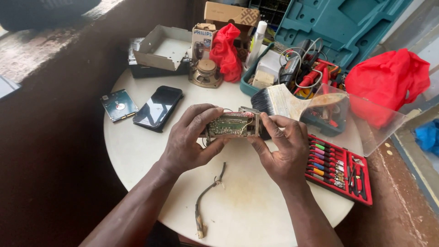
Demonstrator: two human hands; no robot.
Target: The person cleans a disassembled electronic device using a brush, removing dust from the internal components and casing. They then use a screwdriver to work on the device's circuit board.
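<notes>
in the head view we hold a small circuit board [233, 124] up between both hands, above the middle of the round white desk [137, 151]. our left hand [190, 142] is curled closed around the board's left end, fingers over the top edge and thumb underneath. our right hand [283, 146] pinches the board's right end, fingers bent tight against its metal side. the green face of the board, with red wires along its upper edge, is turned toward us.

just behind the board lies a wide paintbrush [279, 100] with dark bristles and a pale handle, its bristles close to our right fingers. left of our left hand a black phone [157, 107] lies flat, and beside that a bare hard drive [119, 105]. below our hands a frayed piece of cable [206, 196] lies on the desk. to the right a red case of screwdriver bits [338, 167] sits open at the desk's edge, its clear lid [361, 116] raised. farther back we see an open grey metal casing [160, 50], a small speaker [206, 73], a red cloth [226, 50], and a teal tray [249, 87] crowded with wires and tools. another red cloth [388, 77] rests off to the right.
</notes>
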